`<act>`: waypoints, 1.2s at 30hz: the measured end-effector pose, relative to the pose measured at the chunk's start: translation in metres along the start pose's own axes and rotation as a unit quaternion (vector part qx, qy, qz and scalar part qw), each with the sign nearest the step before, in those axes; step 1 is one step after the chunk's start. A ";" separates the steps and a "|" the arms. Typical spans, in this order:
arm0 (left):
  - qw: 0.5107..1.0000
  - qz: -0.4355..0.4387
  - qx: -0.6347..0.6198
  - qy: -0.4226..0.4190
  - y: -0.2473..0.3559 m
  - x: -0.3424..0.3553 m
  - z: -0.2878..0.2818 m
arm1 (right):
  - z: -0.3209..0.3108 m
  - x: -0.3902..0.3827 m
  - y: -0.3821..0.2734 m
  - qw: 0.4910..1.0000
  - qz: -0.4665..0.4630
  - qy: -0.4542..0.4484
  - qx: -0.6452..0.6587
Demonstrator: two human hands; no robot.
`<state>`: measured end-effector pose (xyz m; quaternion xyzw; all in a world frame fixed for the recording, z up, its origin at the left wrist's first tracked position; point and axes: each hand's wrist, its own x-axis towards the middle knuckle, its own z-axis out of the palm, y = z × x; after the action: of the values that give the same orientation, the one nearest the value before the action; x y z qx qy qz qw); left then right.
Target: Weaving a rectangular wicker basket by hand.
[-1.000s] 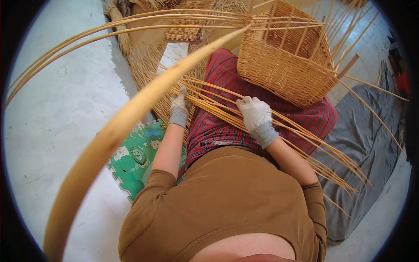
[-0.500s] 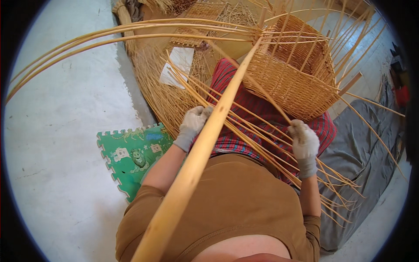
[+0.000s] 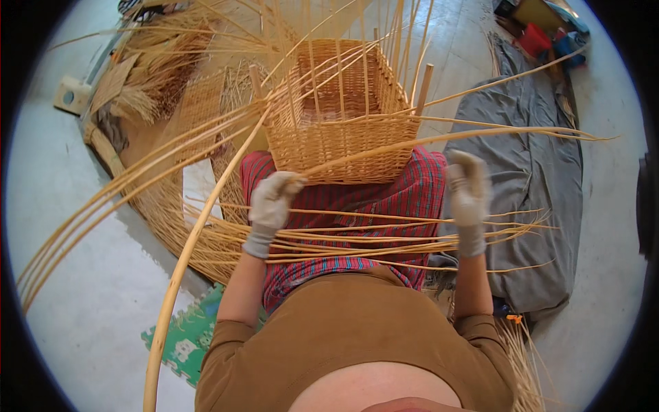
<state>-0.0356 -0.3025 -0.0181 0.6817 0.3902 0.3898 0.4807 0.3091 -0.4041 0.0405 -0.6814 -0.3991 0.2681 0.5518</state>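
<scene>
A rectangular wicker basket [image 3: 343, 147] with tall upright stakes rests at my knees, on the red plaid cloth [image 3: 371, 196] over my lap. My left hand [image 3: 274, 199], in a pale work glove, is closed in a pinch at the thick end of a willow rod [image 3: 405, 145]. This rod slants across the basket's near wall and out to the right. My right hand [image 3: 469, 189], gloved too, is raised just below the rod, apparently apart from it; motion blurs its fingers. Several loose rods [image 3: 357, 237] lie across my lap beneath both wrists.
One thick rod [image 3: 180, 275] curves down past my left arm from the basket's left corner. Other rods [image 3: 130, 182] fan out left. Bundled willow [image 3: 158, 82] lies far left, a green foam mat [image 3: 180, 350] near left, a grey cloth [image 3: 522, 185] right.
My view has turned, bringing the basket nearer the middle and squarer to me. The rod end formerly at my right hand now appears at my left; my right hand has come away.
</scene>
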 end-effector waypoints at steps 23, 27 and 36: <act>0.935 -0.056 0.344 0.066 -0.055 0.082 -0.012 | 0.126 0.047 0.067 0.936 0.067 0.049 0.342; 0.939 0.006 0.335 0.079 -0.053 0.083 -0.014 | 0.139 0.053 0.084 0.937 0.095 0.030 0.335; 0.952 -0.283 0.073 -0.085 -0.019 0.137 0.027 | 0.128 0.066 0.073 0.967 0.090 -0.028 0.238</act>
<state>0.0393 -0.1836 -0.0212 0.6070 0.5522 0.1486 0.5519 0.2598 -0.2849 -0.0563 -0.5554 -0.2760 0.4233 0.6604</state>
